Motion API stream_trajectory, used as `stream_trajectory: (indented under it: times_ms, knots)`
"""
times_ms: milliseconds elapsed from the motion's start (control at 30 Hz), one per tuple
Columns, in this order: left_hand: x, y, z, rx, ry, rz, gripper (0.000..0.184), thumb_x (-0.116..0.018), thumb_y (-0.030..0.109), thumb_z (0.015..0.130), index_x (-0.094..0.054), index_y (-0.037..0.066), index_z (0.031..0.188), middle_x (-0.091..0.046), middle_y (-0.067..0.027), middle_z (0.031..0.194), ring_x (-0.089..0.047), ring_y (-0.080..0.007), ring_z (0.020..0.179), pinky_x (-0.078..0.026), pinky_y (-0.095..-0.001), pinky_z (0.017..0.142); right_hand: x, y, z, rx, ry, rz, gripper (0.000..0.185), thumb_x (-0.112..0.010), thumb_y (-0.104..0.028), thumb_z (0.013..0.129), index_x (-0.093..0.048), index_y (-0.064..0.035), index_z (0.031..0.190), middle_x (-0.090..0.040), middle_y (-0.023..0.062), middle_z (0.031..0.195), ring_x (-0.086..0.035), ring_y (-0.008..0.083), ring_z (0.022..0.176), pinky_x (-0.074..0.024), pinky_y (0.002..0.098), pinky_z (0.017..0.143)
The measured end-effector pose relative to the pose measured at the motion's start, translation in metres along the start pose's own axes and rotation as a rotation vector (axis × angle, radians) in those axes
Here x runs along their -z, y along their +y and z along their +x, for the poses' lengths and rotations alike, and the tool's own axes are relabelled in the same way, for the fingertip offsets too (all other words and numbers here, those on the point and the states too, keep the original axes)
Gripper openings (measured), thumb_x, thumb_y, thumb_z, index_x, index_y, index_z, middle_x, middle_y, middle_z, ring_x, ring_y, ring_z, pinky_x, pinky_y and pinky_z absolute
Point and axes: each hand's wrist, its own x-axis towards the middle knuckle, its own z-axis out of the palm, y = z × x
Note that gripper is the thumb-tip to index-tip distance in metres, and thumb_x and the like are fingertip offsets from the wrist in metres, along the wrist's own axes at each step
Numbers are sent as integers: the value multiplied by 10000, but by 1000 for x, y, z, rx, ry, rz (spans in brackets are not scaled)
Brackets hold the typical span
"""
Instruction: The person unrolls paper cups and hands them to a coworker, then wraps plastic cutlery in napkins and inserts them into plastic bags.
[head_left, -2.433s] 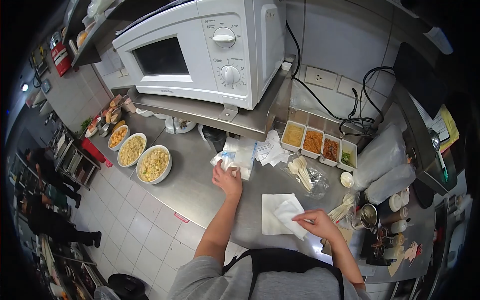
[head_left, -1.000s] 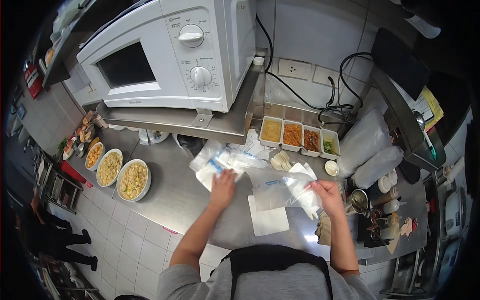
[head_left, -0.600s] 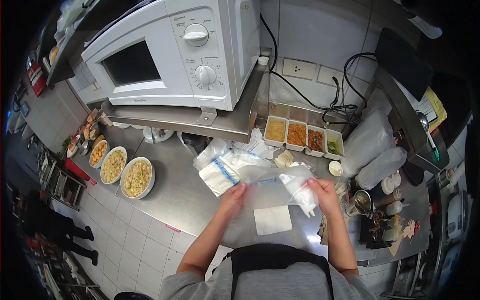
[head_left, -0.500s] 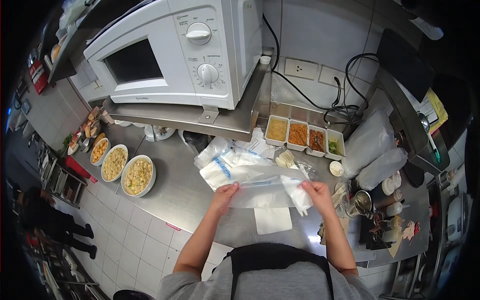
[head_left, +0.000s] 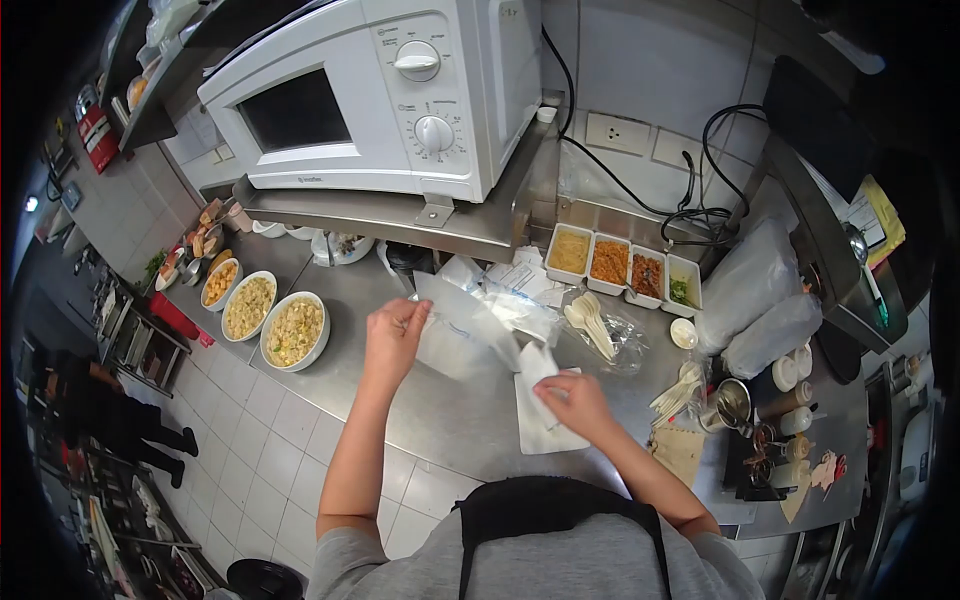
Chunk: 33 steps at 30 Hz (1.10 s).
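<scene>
My left hand (head_left: 395, 340) is closed, pinching the edge of a translucent plastic bag (head_left: 460, 335), raised above the steel counter. The bag stretches toward the right, partly blurred by motion. My right hand (head_left: 580, 400) is closed on a folded white piece (head_left: 540, 372), at the bag's right end; whether it is paper or plastic I cannot tell. Under the right hand lies a white square sheet (head_left: 535, 435). Behind the bag rests a pile of plastic bags (head_left: 520, 310) with blue print, near wooden-looking spoons (head_left: 592, 325) in clear wrap.
Left on the counter (head_left: 400, 430) stand bowls of fried rice (head_left: 296, 332). White tubs of toppings (head_left: 610, 262) line the back wall. A microwave (head_left: 370, 110) overhangs on a steel shelf. Bottles (head_left: 795, 395) and a steel pot (head_left: 732, 400) stand right. A person (head_left: 110, 410) is at far left.
My left hand has moved left and up with the bag's edge. My right hand has come left and lower with the white piece, over the square sheet. The view has shifted slightly.
</scene>
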Motion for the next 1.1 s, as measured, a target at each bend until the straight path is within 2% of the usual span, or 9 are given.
stream_trajectory:
  times_ms: [133,267,400,500,533,733,833,1033,1100]
  knots:
    - [-7,32,-9,-159,-89,19,86,-688,81,762,-681,-4,764,-629,-136,698,-593,-238,600,-451,-307,565,-48,16,-27,154,-158,179,395,-621,-254,841,-564,-55,1177,-564,161,891,-581,275,637,-483,346,634]
    - [-59,16,-49,-128,-352,-30,84,-729,93,692,-689,23,719,-624,-124,685,-597,-259,587,-469,-339,566,-74,71,-42,357,-57,115,442,-608,-230,854,-508,-46,1242,-547,163,949,-563,243,661,-474,335,671]
    - [-117,-1,-92,160,-460,-225,120,-714,140,758,-702,22,775,-650,-93,665,-600,-128,581,-468,-269,556,-22,76,-45,-9,-115,141,413,-609,-228,853,-538,-38,1213,-560,157,916,-550,221,647,-447,311,634]
    - [-146,12,-101,253,-474,-354,152,-695,161,789,-702,9,806,-672,-80,688,-605,-89,600,-472,-245,559,1,73,-45,-15,-51,120,362,-608,-208,855,-574,-44,1177,-522,151,707,-394,139,505,-416,332,912]
    - [-151,18,-102,276,-487,-386,167,-689,170,797,-701,5,815,-676,-80,696,-608,-87,606,-473,-245,561,6,69,-46,-73,-58,126,331,-604,-211,860,-596,-36,1142,-552,131,683,-432,139,520,-413,328,925]
    - [-170,42,-99,166,-573,-269,158,-696,165,789,-702,7,798,-668,-73,659,-605,-99,584,-476,-251,564,5,63,-42,-158,120,201,251,-642,-221,836,-670,-19,982,-665,100,759,-601,142,664,-462,280,758]
    - [-176,45,-103,9,-555,-134,165,-698,174,790,-704,11,815,-673,-75,678,-602,-89,590,-473,-248,564,-2,76,-41,-223,229,227,190,-657,-191,820,-688,-16,887,-670,101,755,-612,133,683,-457,264,639]
    - [-170,42,-103,357,-698,-513,167,-691,169,804,-703,20,878,-682,-58,717,-612,-83,632,-482,-236,595,14,70,-37,-192,249,167,133,-669,-134,792,-688,-7,828,-653,104,724,-604,156,633,-450,275,597]
    - [-177,25,-107,330,-654,-515,157,-686,169,810,-704,25,867,-682,-49,721,-613,-80,642,-480,-229,593,11,71,-36,-156,250,114,131,-671,-131,788,-688,-7,828,-649,105,720,-603,176,623,-451,283,595]
